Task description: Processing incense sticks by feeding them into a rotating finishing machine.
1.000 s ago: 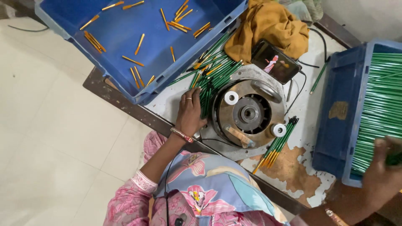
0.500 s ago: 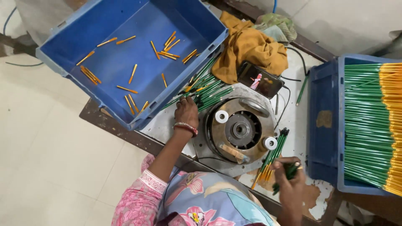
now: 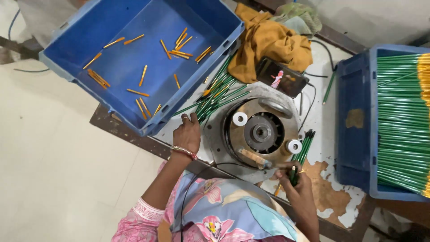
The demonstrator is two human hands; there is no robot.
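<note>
Two hands are at the near edge of the bench [image 3: 322, 116]. The left hand [image 3: 188, 134] rests flat beside the left rim of the machine [image 3: 257, 132], fingers [image 3: 184, 119] loosely spread and gripping nothing; their tips lie just short of the near ends of a loose pile [image 3: 217, 96] of green sticks, close to it, though contact cannot be confirmed. A beaded bangle [image 3: 183, 152] sits on that wrist. The right hand [image 3: 298, 186] is at the near right of the machine, fingers closed around a small bundle [image 3: 294, 174] of green sticks; the bundle stands upright out of the grip, its lower part hidden in the fist. More sticks [image 3: 304, 145] lie on the bench just beyond that hand, beside a white roller [image 3: 294, 146].

The sticks are thin, straight and green, some with orange-yellow ends; single sticks in the fist cannot be counted.

At the far left corner a tilted blue tray [image 3: 67, 62] overhangs the bench edge and holds scattered short orange pieces [image 3: 139, 92]. A mustard cloth [image 3: 268, 42] lies at the far edge. At the right, a blue bin [image 3: 354, 134] holds packed green sticks and is cut off by the frame.
</note>
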